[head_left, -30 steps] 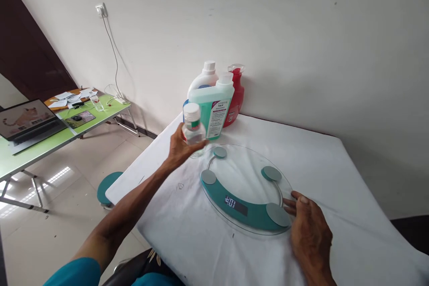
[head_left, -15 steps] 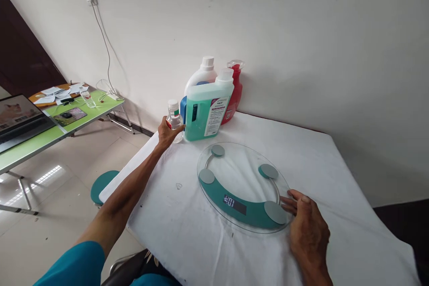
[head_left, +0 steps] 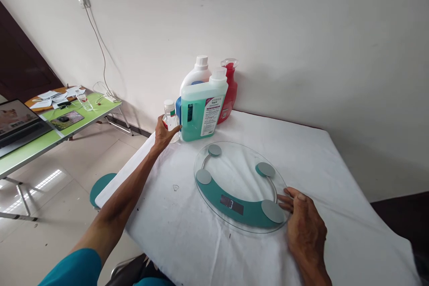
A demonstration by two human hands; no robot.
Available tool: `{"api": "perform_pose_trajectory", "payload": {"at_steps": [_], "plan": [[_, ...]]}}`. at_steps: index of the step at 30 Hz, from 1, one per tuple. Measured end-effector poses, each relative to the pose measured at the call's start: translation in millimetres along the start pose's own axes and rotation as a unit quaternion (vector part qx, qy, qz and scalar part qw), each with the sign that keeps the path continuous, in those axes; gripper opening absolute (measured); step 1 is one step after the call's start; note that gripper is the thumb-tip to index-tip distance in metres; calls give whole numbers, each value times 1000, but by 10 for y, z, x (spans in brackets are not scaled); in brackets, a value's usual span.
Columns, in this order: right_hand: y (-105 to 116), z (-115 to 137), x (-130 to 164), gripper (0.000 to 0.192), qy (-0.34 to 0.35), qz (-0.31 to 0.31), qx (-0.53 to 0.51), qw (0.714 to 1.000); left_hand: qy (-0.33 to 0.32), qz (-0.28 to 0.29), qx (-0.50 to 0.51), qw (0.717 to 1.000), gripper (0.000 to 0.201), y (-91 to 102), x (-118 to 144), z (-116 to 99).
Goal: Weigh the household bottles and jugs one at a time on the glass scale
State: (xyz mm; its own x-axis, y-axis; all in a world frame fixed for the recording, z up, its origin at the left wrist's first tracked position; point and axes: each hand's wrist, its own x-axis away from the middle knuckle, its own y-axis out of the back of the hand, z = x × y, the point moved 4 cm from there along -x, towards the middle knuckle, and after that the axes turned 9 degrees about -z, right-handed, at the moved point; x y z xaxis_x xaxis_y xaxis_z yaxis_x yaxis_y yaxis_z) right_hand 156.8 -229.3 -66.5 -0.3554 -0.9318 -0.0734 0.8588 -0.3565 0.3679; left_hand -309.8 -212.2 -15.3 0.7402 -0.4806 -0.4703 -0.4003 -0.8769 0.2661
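Note:
My left hand (head_left: 164, 135) is wrapped around a small clear bottle (head_left: 170, 109) with a white cap; its thumb reaches across the front and most other fingers are hidden. Just right of it stands a jug of green liquid (head_left: 196, 116) with a white cap and label. My right hand (head_left: 305, 223) holds the right rim of a round glass bathroom scale (head_left: 231, 178), fingertips showing beneath the glass and thumb at its edge. The scale has grey round pads, a teal band and a small dark display (head_left: 232, 204) with partly lit marks.
Behind the green jug are a white bottle (head_left: 197, 73) and a red bottle (head_left: 230, 94), close to the wall. A white cloth (head_left: 301, 143) covers the table. At left are a green table (head_left: 87, 109) with a laptop (head_left: 23, 125) and a teal stool (head_left: 100, 187).
The bright digits on the scale's display have changed to a fainter, partial reading. The view has shifted slightly, moving everything a little left; both hands keep their places on the bottle and scale.

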Motion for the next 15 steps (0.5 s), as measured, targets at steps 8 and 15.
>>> {"api": "perform_pose_trajectory", "payload": {"at_steps": [8,15], "plan": [[12,53,5,75,1,1,11,1000,-295,-57,20,953,80,65,318,-939],[21,53,15,79,6,1,0,1000,-126,-29,47,990,85,-588,11,-1132]]}}
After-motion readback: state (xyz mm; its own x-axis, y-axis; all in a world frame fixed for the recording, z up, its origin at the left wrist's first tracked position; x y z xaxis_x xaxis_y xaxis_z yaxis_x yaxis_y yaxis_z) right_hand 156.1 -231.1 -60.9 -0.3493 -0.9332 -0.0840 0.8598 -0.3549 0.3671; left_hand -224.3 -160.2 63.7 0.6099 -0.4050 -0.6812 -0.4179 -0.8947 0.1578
